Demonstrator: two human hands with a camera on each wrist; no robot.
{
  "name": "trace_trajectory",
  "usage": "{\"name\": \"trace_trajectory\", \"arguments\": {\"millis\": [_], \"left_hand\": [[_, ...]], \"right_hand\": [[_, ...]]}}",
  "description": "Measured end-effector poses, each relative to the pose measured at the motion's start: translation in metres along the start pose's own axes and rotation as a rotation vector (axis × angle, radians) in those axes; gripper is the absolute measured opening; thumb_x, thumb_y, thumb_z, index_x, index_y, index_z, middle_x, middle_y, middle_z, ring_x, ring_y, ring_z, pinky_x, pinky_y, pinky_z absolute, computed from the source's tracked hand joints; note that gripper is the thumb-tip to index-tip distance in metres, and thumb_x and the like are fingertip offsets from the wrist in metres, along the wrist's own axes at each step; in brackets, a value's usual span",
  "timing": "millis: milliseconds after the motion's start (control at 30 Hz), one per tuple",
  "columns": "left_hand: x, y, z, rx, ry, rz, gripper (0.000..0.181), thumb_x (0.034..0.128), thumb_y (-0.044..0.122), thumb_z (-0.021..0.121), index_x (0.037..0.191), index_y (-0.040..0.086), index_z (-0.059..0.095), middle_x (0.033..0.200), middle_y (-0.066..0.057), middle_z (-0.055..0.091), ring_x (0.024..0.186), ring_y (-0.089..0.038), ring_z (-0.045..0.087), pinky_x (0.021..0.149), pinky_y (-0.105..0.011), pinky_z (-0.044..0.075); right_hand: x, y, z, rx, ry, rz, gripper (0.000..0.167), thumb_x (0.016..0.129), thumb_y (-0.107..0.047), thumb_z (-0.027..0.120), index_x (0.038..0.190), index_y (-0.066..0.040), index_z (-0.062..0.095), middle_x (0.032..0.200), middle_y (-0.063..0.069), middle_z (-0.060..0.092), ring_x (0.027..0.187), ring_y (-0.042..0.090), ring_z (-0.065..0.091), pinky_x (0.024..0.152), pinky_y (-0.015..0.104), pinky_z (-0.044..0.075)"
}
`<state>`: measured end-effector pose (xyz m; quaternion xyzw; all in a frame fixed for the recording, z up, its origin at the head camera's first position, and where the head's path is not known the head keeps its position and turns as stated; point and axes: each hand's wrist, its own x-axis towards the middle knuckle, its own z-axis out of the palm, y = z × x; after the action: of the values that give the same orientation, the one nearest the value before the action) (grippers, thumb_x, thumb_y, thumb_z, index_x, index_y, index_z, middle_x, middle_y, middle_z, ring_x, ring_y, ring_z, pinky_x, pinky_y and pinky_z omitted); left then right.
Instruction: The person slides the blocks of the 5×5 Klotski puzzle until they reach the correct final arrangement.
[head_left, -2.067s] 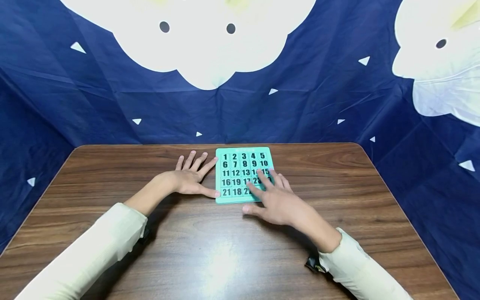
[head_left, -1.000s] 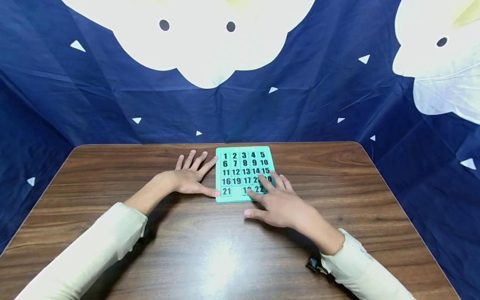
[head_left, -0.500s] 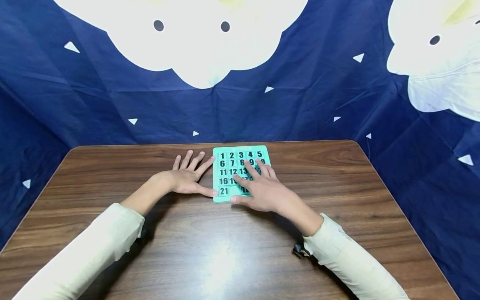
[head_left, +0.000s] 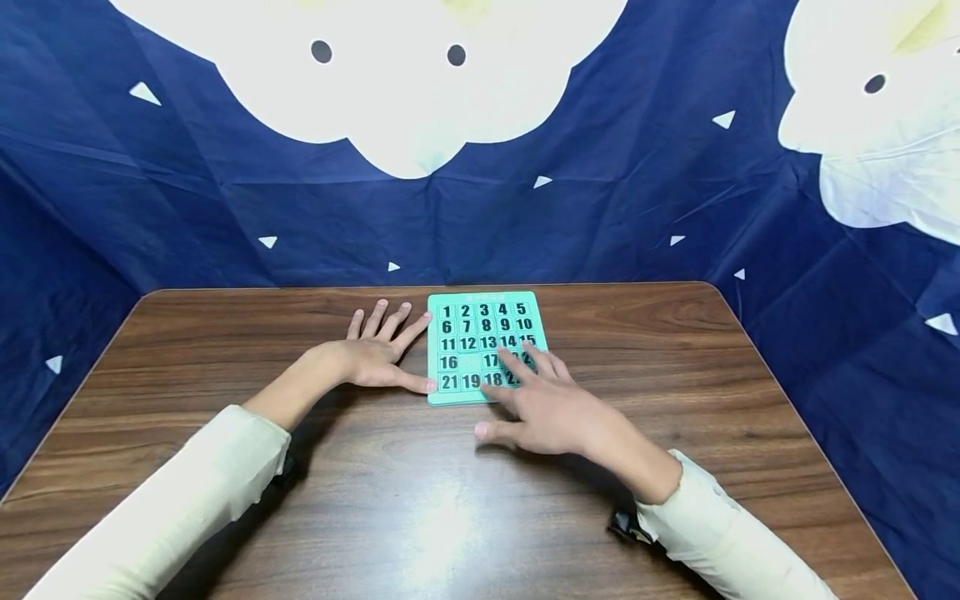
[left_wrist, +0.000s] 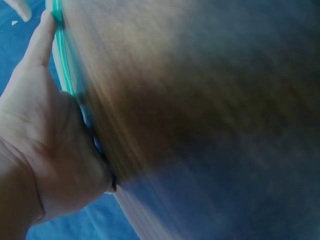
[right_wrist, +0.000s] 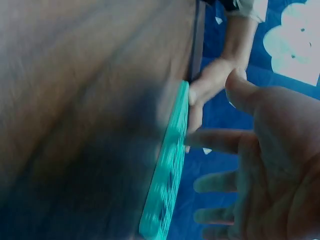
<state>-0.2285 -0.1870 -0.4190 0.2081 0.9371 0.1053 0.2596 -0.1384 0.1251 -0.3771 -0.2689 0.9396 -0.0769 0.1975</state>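
Note:
A mint-green number slide puzzle (head_left: 469, 362) lies flat near the back of the table, its black-numbered tiles in rows. A blank slot shows between tiles 16 and 17; tile 19 (head_left: 471, 381) sits just below it. With fingers spread, my left hand (head_left: 371, 362) has its thumb and index fingertips against the puzzle's left edge. My right hand (head_left: 558, 412) reaches over the lower right corner, hiding several tiles. Its index fingertip is at tile 18, and its thumb is off the board. In the right wrist view, the puzzle's green side (right_wrist: 162, 185) appears beside the extended right fingers (right_wrist: 217, 140).
The brown wood-grain table (head_left: 360, 500) has a bright light reflection near its front. A dark blue cloth (head_left: 225, 192) with white cloud shapes hangs behind the table and at both sides.
Tile 18 has slid right, then tile 19 down, so the blank slot is now in the fourth row. My right hand moved up-left over the board, then back down-right. The left hand stays put.

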Motion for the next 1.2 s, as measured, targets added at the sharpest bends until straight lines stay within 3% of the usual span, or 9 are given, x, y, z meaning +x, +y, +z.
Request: {"name": "trace_trajectory", "arguments": {"millis": [133, 233, 533, 933, 1200], "left_hand": [[0.0, 0.001, 0.0, 0.001, -0.005, -0.004, 0.134, 0.0897, 0.096, 0.063, 0.182, 0.036, -0.014, 0.19, -0.011, -0.024, 0.171, -0.047, -0.034, 0.133, -0.076, -0.023], [0.001, 0.001, 0.0, 0.002, -0.008, -0.001, 0.133, 0.0901, 0.095, 0.063, 0.182, 0.036, -0.013, 0.19, -0.011, -0.023, 0.171, -0.046, -0.034, 0.133, -0.076, -0.023], [0.0, -0.001, 0.001, 0.002, -0.004, -0.01, 0.133, 0.0908, 0.095, 0.062, 0.182, 0.035, -0.013, 0.19, -0.012, -0.022, 0.172, -0.047, -0.033, 0.134, -0.076, -0.023], [-0.001, 0.0, 0.002, 0.004, -0.004, -0.012, 0.134, 0.0891, 0.097, 0.062, 0.182, 0.036, -0.014, 0.19, -0.011, -0.024, 0.172, -0.046, -0.034, 0.134, -0.076, -0.023], [0.001, 0.004, -0.004, 0.023, -0.04, -0.04, 0.136, 0.0884, 0.097, 0.062, 0.181, 0.035, -0.014, 0.19, -0.01, -0.024, 0.172, -0.046, -0.033, 0.135, -0.076, -0.02]], "right_hand": [[0.009, 0.01, -0.002, 0.012, 0.027, 0.071, 0.081, 0.111, -0.072, 0.055, 0.177, -0.026, 0.042, 0.191, 0.019, 0.007, 0.177, 0.052, -0.001, 0.142, 0.073, 0.007], [0.015, 0.013, -0.001, 0.016, 0.003, 0.091, 0.083, 0.111, -0.073, 0.053, 0.178, -0.027, 0.039, 0.191, 0.017, 0.005, 0.177, 0.051, -0.002, 0.142, 0.072, 0.007], [0.028, -0.002, 0.0, 0.019, -0.034, 0.039, 0.081, 0.112, -0.074, 0.049, 0.179, -0.032, 0.036, 0.192, 0.014, 0.005, 0.178, 0.049, -0.003, 0.142, 0.071, 0.007], [-0.01, 0.005, 0.006, 0.052, 0.006, 0.023, 0.078, 0.111, -0.069, 0.058, 0.174, -0.025, 0.047, 0.191, 0.019, 0.008, 0.176, 0.052, -0.002, 0.14, 0.076, 0.007], [-0.005, 0.007, 0.008, 0.019, 0.007, 0.056, 0.079, 0.111, -0.07, 0.057, 0.176, -0.027, 0.044, 0.191, 0.019, 0.009, 0.176, 0.055, 0.002, 0.141, 0.075, 0.007]]}}
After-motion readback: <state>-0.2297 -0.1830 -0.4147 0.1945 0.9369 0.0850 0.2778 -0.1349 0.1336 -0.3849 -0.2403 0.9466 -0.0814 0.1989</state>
